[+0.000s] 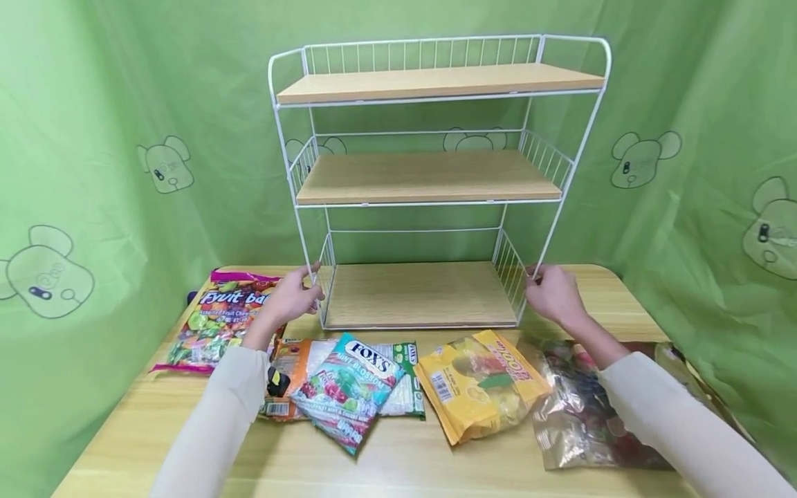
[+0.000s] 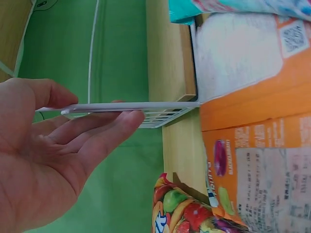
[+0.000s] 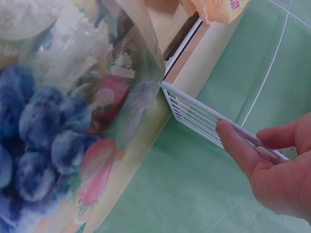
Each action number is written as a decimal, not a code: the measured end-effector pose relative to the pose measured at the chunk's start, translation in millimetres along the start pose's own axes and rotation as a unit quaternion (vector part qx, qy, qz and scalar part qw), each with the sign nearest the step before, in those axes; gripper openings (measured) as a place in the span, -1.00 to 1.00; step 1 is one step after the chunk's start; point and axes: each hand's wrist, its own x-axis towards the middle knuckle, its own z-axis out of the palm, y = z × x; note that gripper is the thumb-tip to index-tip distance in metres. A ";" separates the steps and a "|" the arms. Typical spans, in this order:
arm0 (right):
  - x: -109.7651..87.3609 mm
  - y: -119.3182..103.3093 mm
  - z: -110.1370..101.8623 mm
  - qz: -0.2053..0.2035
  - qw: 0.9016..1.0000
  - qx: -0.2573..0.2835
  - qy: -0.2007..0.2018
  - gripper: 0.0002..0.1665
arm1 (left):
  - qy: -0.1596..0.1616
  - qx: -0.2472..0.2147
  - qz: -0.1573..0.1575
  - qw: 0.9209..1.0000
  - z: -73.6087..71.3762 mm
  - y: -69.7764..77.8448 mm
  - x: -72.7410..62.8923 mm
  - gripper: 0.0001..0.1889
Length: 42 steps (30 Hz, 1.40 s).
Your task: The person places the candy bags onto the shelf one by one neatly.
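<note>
A three-tier storage rack point(image 1: 429, 176) with a white wire frame and wood-look boards stands upright at the back of the table. My left hand point(image 1: 295, 294) pinches its left front post low down; in the left wrist view the thumb is on one side of the white wire and the fingers point(image 2: 104, 141) on the other. On the opposite side my right hand point(image 1: 554, 294) holds the right front post at about the same height, its thumb and fingers point(image 3: 238, 145) about the wire. All three boards are bare.
Candy bags lie in front: a pink-edged fruit chew bag point(image 1: 218, 321) at left, an orange-and-white bag point(image 1: 292, 360) under a teal Fox's bag point(image 1: 349, 391), a yellow bag point(image 1: 482, 387), and a clear-and-brown bag point(image 1: 585, 415) beneath my right forearm. Green curtain point(image 1: 93, 173) surrounds the table.
</note>
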 end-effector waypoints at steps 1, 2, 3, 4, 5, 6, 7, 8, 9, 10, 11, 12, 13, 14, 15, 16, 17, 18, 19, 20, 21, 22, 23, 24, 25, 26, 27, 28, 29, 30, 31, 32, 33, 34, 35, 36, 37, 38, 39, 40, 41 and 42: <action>0.1 0.1 0.0 0.000 1.000 -0.001 0.001 -0.52 | 0.004 0.002 0.000 1.000 0.4 -0.2 0.1 -0.30; 0.2 0.1 0.0 0.000 1.000 -0.002 0.001 -0.52 | 0.007 0.006 0.000 1.000 0.8 -0.3 0.5 -0.30; 0.1 0.2 -0.1 0.000 1.000 -0.004 0.002 -0.52 | 0.010 0.009 0.001 1.000 1.1 0.1 0.6 -0.30; 0.0 0.2 -0.3 0.001 1.000 -0.005 0.002 -0.52 | 0.012 0.014 0.000 1.000 1.4 0.8 0.9 -0.30; 0.0 0.5 -0.2 0.001 1.000 -0.007 0.003 -0.52 | 0.013 0.019 0.000 1.000 1.5 1.6 1.1 -0.30; 0.0 0.9 0.0 0.002 1.000 -0.005 0.002 -0.51 | 0.014 0.023 0.000 1.000 1.6 2.2 1.4 -0.30; -0.3 1.2 0.3 0.002 1.000 -0.005 0.002 -0.51 | 0.015 0.025 -0.001 1.000 1.9 2.9 1.4 -0.30; -0.3 1.9 0.7 0.002 1.000 -0.005 0.002 -0.51 | 0.016 0.025 -0.002 1.000 2.2 3.5 1.4 -0.30; -0.3 2.4 1.2 0.001 1.000 -0.005 0.002 -0.51 | 0.017 0.026 -0.003 1.000 2.5 3.8 1.4 -0.30; -0.3 2.9 1.7 0.001 1.000 -0.004 0.001 -0.51 | 0.017 0.027 -0.004 0.999 2.7 3.5 1.6 -0.30; -0.2 3.3 2.2 -0.001 1.000 -0.004 0.001 -0.52 | 0.019 0.027 -0.005 0.999 2.8 3.1 1.6 -0.30; -0.3 3.7 2.5 -0.002 1.000 -0.001 -0.001 -0.52 | 0.020 0.027 -0.005 0.999 3.1 2.4 1.9 -0.30; 0.3 3.7 2.7 -0.004 1.000 -0.002 -0.001 -0.52 | 0.024 0.027 -0.006 0.999 3.1 2.1 2.1 -0.30; 0.9 3.8 2.8 -0.006 1.000 -0.002 -0.002 -0.52 | 0.026 0.028 -0.006 0.999 3.2 1.8 2.4 -0.30; 1.4 3.7 2.6 -0.007 1.000 -0.003 -0.003 -0.52 | 0.028 0.028 -0.005 0.999 3.4 1.6 2.7 -0.31; 1.9 3.5 2.3 -0.007 1.000 -0.002 -0.004 -0.52 | 0.028 0.026 -0.005 0.999 3.9 1.4 3.1 -0.31; 2.3 4.0 1.9 -0.007 1.000 -0.002 -0.006 -0.52 | 0.029 0.027 -0.004 0.999 4.5 1.3 3.5 -0.32; 2.8 4.4 1.5 -0.006 1.000 -0.002 -0.008 -0.52 | 0.030 0.027 -0.004 0.999 5.4 1.2 4.2 -0.32; 3.1 4.7 1.1 -0.005 1.000 -0.003 -0.010 -0.52 | 0.031 0.027 -0.004 0.999 6.2 1.4 4.6 -0.33; 3.2 4.8 0.6 -0.003 1.000 -0.004 -0.012 -0.51 | 0.032 0.029 -0.003 0.999 6.9 1.3 5.1 -0.33; 3.6 5.0 0.4 -0.002 1.000 -0.004 -0.014 -0.51 | 0.034 0.030 -0.003 0.999 7.6 1.3 5.7 -0.34; 3.8 5.1 0.2 -0.001 1.000 -0.005 -0.016 -0.50 | 0.037 0.033 -0.003 0.999 8.3 1.1 6.2 -0.34; 4.2 5.6 0.3 0.000 1.000 -0.007 -0.017 -0.50 | 0.039 0.037 -0.003 0.999 8.6 0.9 6.7 -0.34; 4.5 5.4 0.4 0.001 1.000 -0.008 -0.017 -0.49 | 0.041 0.039 -0.004 0.998 8.8 1.0 7.1 -0.33; 4.9 5.2 0.7 0.001 1.000 -0.009 -0.017 -0.49 | 0.044 0.042 -0.004 0.998 8.8 1.0 7.3 -0.33; 5.2 4.9 0.8 0.001 1.000 -0.009 -0.017 -0.49 | 0.046 0.044 -0.005 0.998 8.7 0.9 7.4 -0.33; 5.9 4.9 1.3 0.000 1.000 -0.009 -0.016 -0.49 | 0.048 0.045 -0.006 0.998 8.5 0.9 7.6 -0.33; 5.8 5.0 0.9 -0.001 1.000 -0.010 -0.015 -0.49 | 0.048 0.046 -0.006 0.998 8.6 1.1 8.0 -0.33; 5.9 5.2 0.7 -0.001 1.000 -0.009 -0.014 -0.50 | 0.048 0.045 -0.006 0.998 8.6 1.2 8.1 -0.33; 5.7 5.0 0.5 -0.001 1.000 -0.007 -0.013 -0.50 | 0.048 0.043 -0.007 0.998 8.6 1.5 8.1 -0.33; 5.6 5.0 0.4 -0.002 1.000 -0.006 -0.012 -0.50 | 0.049 0.040 -0.008 0.998 8.5 1.6 8.3 -0.33; 5.3 4.8 0.2 -0.001 1.000 -0.002 -0.011 -0.50 | 0.048 0.034 -0.009 0.998 8.4 1.8 8.7 -0.34; 4.9 4.9 0.4 0.000 1.000 0.002 -0.010 -0.50 | 0.047 0.029 -0.010 0.998 8.3 2.1 9.1 -0.34; 4.3 4.7 0.3 0.003 1.000 0.005 -0.009 -0.49 | 0.044 0.023 -0.012 0.999 8.1 2.9 9.2 -0.34; 3.7 4.6 0.5 0.005 1.000 0.008 -0.008 -0.49 | 0.039 0.016 -0.016 0.999 7.9 4.2 9.1 -0.34; 3.3 4.7 0.7 0.007 1.000 0.012 -0.008 -0.48 | 0.036 0.010 -0.022 0.999 7.5 5.8 9.0 -0.34; 3.0 4.7 1.0 0.008 1.000 0.014 -0.008 -0.48 | 0.030 0.003 -0.031 0.999 6.8 7.7 8.8 -0.34; 2.7 4.6 1.3 0.009 1.000 0.016 -0.009 -0.47 | 0.025 0.001 -0.040 0.999 5.7 10.0 8.5 -0.35; 2.5 4.4 1.7 0.009 1.000 0.016 -0.009 -0.47 | 0.020 0.004 -0.048 0.999 4.4 12.6 8.3 -0.35; 2.2 4.2 1.9 0.009 1.000 0.015 -0.008 -0.47 | 0.014 0.001 -0.056 0.998 2.8 15.6 7.9 -0.35; 2.2 4.1 2.2 0.009 1.000 0.015 -0.008 -0.47 | 0.009 -0.004 -0.065 0.998 1.1 18.5 8.1 -0.35; 2.2 4.2 2.4 0.008 1.000 0.014 -0.007 -0.46 | 0.004 -0.008 -0.072 0.997 -0.7 21.4 8.5 -0.35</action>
